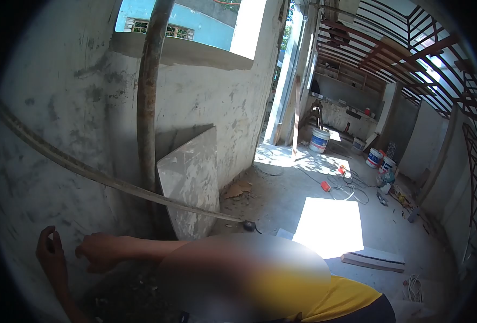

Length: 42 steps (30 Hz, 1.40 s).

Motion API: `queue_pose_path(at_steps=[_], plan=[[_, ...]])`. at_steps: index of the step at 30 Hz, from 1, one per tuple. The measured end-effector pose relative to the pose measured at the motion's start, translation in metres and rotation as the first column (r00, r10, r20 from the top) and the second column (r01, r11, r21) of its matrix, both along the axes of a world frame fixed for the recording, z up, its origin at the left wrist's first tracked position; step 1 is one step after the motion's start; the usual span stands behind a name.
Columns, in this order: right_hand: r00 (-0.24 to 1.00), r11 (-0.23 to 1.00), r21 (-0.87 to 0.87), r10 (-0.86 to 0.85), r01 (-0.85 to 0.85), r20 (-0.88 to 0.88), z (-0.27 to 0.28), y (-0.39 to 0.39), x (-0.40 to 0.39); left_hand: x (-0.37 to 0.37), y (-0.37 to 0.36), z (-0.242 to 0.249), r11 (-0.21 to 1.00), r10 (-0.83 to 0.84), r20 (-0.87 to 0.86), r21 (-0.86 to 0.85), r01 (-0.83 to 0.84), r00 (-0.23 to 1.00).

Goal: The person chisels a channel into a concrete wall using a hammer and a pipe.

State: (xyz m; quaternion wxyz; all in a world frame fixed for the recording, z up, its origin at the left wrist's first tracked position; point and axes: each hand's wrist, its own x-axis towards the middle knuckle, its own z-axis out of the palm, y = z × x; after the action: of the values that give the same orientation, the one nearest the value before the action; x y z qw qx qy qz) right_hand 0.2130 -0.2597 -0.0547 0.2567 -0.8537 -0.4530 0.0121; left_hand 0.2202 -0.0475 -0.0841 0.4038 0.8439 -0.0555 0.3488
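Observation:
My left hand (51, 252) is raised at the lower left, close in front of the grey plastered wall (206, 91). Its fingers are curved, with a gap between them, and no object shows in it. Just to its right, my right hand (99, 252) reaches in from the right with bent, closed fingers. Whatever it may hold is too dark to make out. Much of the right arm is hidden by a blurred patch, beyond which a yellow sleeve (346, 299) shows. Above both hands, a long thin bar (103, 183) slants down to the right, ending by a small dark round object (248, 226).
A rusty pole (149, 81) stands by the wall, and a dusty panel (192, 183) leans behind it. Rubble (237, 188) lies at the wall's foot. Cables (351, 188), a paint bucket (319, 140) and a long block (373, 259) are on the floor.

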Motion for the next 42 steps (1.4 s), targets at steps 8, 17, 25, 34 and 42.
queue_pose_path(at_steps=[8, 17, 25, 34, 42], plan=[[0.981, 0.985, 0.021, -0.172, 0.171, 0.091, 0.0, -0.018, 0.023, -0.02, -0.029, 0.017, 0.998, 0.008, 0.024, 0.055, -0.01, 1.0], [1.0, 0.895, -0.447, 0.006, 0.0, 0.012, -0.113, 0.035, 0.056, -0.019, 0.017, 0.041, 0.909, -0.085, -0.1, 0.4, 0.118, 0.991], [0.95, 0.679, -0.665, 0.192, -0.311, -0.247, -0.338, 0.03, -0.055, -0.153, 0.054, -0.145, 0.992, 0.115, -0.583, 0.108, -0.064, 0.804], [0.926, 0.625, -0.718, 0.369, -0.306, -0.074, -0.448, -0.024, -0.117, -0.319, 0.016, -0.409, 0.908, 0.418, -0.831, 0.385, -0.163, 0.367], [0.92, 0.818, -0.491, 0.115, -0.301, -0.374, -0.366, -0.012, -0.111, -0.342, 0.033, -0.312, 0.93, 0.28, -0.872, 0.144, -0.338, 0.401]])
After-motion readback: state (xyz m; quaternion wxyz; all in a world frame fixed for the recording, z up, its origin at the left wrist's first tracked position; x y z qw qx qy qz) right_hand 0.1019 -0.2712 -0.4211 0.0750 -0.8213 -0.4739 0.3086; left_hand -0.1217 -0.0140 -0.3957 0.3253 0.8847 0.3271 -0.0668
